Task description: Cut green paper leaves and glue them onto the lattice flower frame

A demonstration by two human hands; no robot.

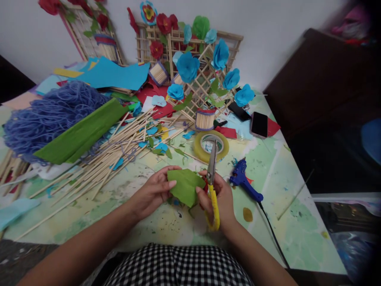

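A small piece of green crepe paper (186, 186) is stretched between my two hands, just above the table. My left hand (157, 186) pinches its left edge between thumb and fingers. With thumb and fingertips, my right hand (218, 194) grips the paper's right side. Scissors (212, 178) with yellow handles hang on that same hand, blades pointing up and away from me. Something red shows beside the right fingers, mostly hidden. Beyond the scissors' tips lies a roll of clear tape (198, 146). To the right of my right hand rests a blue glue gun (245, 180).
Thin wooden sticks (119, 159), blue yarn (56, 111) and a folded green paper strip (86, 131) cover the left side. Stick lattices (205, 73) with paper flowers (188, 66) stand at the back. A phone (259, 124) lies near the right edge; the glue gun's cord (274, 234) runs towards me.
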